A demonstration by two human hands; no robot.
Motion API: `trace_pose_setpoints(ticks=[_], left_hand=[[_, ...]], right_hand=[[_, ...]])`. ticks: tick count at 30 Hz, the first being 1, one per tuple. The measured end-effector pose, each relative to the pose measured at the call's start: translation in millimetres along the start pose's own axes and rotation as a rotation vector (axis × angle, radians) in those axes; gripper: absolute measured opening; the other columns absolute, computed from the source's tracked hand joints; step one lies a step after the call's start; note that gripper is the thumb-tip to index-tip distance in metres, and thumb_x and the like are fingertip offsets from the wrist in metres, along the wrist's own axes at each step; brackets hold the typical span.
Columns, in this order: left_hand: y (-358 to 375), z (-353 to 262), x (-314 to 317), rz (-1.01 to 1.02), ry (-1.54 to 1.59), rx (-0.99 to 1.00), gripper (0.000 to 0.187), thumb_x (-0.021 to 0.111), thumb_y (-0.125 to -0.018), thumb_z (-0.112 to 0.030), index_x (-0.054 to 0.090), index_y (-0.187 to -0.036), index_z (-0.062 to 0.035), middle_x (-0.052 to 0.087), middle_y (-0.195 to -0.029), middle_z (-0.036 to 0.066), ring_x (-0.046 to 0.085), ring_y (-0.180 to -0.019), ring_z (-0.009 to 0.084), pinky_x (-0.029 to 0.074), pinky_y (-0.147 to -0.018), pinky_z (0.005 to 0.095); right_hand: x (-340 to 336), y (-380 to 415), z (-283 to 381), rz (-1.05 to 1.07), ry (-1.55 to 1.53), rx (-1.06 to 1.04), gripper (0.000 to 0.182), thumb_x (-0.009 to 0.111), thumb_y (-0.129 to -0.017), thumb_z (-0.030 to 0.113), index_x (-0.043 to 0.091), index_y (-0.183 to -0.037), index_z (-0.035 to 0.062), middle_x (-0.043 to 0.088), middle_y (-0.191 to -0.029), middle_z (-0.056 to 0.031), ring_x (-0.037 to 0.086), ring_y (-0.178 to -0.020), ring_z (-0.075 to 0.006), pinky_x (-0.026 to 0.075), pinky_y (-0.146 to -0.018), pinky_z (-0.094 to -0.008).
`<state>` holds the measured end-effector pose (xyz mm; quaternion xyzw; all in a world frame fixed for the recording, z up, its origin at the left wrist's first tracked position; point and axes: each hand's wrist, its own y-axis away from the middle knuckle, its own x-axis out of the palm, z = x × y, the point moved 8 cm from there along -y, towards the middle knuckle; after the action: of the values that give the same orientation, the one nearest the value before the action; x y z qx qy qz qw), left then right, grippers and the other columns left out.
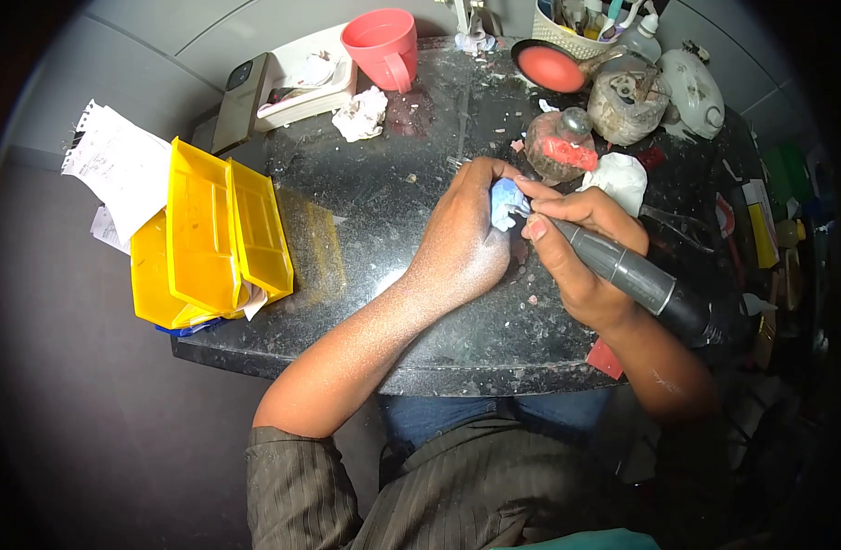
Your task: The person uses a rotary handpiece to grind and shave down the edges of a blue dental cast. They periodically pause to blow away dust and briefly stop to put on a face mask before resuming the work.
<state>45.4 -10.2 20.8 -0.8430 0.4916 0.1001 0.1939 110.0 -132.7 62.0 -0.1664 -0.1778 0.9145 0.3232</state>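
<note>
Dusted with white powder, my left hand (462,225) is closed around a small light-blue moulded piece (506,202) with an uneven surface. My right hand (590,247) grips a dark grey rotary handpiece (622,268) like a pen. The handpiece's front end meets the blue piece, where my fingers hide its tip. Both hands are close together over the black worktop (365,247). Just beyond them stand a glass spirit burner (549,151) with a red lump against it and a white plaster piece (616,181).
Yellow bins (200,247) with papers (118,170) stand on the left. A phone (242,103), white tray (306,108), pink mug (384,46) and crumpled tissue (360,115) line the back left. A red-lined bowl (551,69) and plaster-crusted container (628,105) sit back right.
</note>
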Motion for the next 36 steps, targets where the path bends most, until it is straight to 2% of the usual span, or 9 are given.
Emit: trace_pose_setpoints(ticks=[8,10,12,14,20,22,25,27,36], left_hand=[[1,1,0,0.0,-0.002,-0.018,0.034,0.073,-0.083,-0.01,0.056,-0.111,-0.0005,0.065,-0.102,0.022,0.067,-0.097,0.0407,0.053,-0.082,0.0459],[1,0,-2,0.001,-0.001,-0.029,0.033,0.072,-0.083,-0.009,0.057,-0.111,-0.001,0.065,-0.102,0.022,0.067,-0.097,0.0406,0.053,-0.083,0.0458],[1,-3,-2,0.019,-0.107,-0.028,0.03,0.058,-0.087,-0.002,0.062,-0.116,0.0005,0.069,-0.107,0.018,0.068,-0.102,0.0247,0.053,-0.089,0.0372],[0,-3,-6,0.025,-0.111,-0.018,0.029,0.057,-0.085,-0.001,0.065,-0.114,0.0005,0.07,-0.105,0.018,0.069,-0.1,0.0247,0.053,-0.088,0.0368],[0,1,-5,0.052,-0.024,-0.132,0.029,0.056,-0.083,-0.001,0.069,-0.109,0.0005,0.073,-0.096,0.018,0.072,-0.093,0.0284,0.054,-0.083,0.0374],[1,2,-5,0.046,-0.039,-0.135,0.028,0.057,-0.083,-0.001,0.068,-0.109,0.0006,0.074,-0.094,0.018,0.073,-0.091,0.0298,0.054,-0.082,0.038],[2,-2,-6,0.028,-0.058,-0.145,0.026,0.058,-0.083,-0.003,0.067,-0.106,0.0005,0.072,-0.093,0.02,0.073,-0.091,0.0319,0.054,-0.081,0.0391],[2,0,-5,0.032,-0.075,-0.171,0.024,0.059,-0.083,-0.005,0.066,-0.104,0.0009,0.071,-0.091,0.022,0.073,-0.09,0.0336,0.054,-0.08,0.0402],[2,-3,-6,0.059,-0.085,-0.211,0.024,0.057,-0.083,-0.006,0.066,-0.103,0.0031,0.07,-0.087,0.025,0.072,-0.086,0.0378,0.054,-0.077,0.0429]], right_hand=[[1,0,-4,0.007,-0.008,0.057,0.01,0.067,-0.094,0.0,0.061,-0.098,-0.0074,0.072,-0.097,-0.0241,0.068,-0.114,-0.0317,0.054,-0.093,-0.0343],[0,-3,7,-0.015,0.052,-0.141,0.012,0.073,-0.088,0.001,0.064,-0.092,-0.0053,0.073,-0.103,-0.0269,0.075,-0.094,-0.0251,0.058,-0.081,-0.0316],[-8,-3,12,-0.107,-0.004,-0.218,0.014,0.071,-0.09,0.001,0.062,-0.097,-0.0057,0.072,-0.108,-0.0281,0.074,-0.098,-0.029,0.058,-0.086,-0.0344],[-11,-3,13,-0.104,-0.037,-0.188,0.013,0.069,-0.091,-0.001,0.06,-0.099,-0.0054,0.071,-0.109,-0.029,0.073,-0.101,-0.0309,0.058,-0.089,-0.0362],[-2,-1,5,-0.021,-0.004,0.007,0.011,0.063,-0.097,0.002,0.057,-0.101,-0.0058,0.071,-0.109,-0.0288,0.071,-0.096,-0.0231,0.057,-0.088,-0.0344],[-2,-3,0,-0.102,-0.048,-0.018,0.009,0.068,-0.092,-0.004,0.06,-0.094,-0.0042,0.075,-0.103,-0.0211,0.071,-0.086,-0.0137,0.057,-0.077,-0.0268],[-4,-3,3,-0.121,-0.041,-0.091,0.009,0.069,-0.09,-0.004,0.061,-0.093,-0.0044,0.075,-0.102,-0.0212,0.073,-0.09,-0.0179,0.059,-0.081,-0.0298],[2,-2,5,-0.01,0.034,-0.093,0.01,0.064,-0.096,-0.002,0.057,-0.102,-0.0057,0.071,-0.11,-0.0289,0.07,-0.107,-0.0288,0.055,-0.095,-0.0371],[4,0,5,0.002,0.033,-0.094,0.01,0.063,-0.095,-0.004,0.057,-0.103,-0.0059,0.07,-0.112,-0.0299,0.069,-0.11,-0.0319,0.055,-0.097,-0.0392]])
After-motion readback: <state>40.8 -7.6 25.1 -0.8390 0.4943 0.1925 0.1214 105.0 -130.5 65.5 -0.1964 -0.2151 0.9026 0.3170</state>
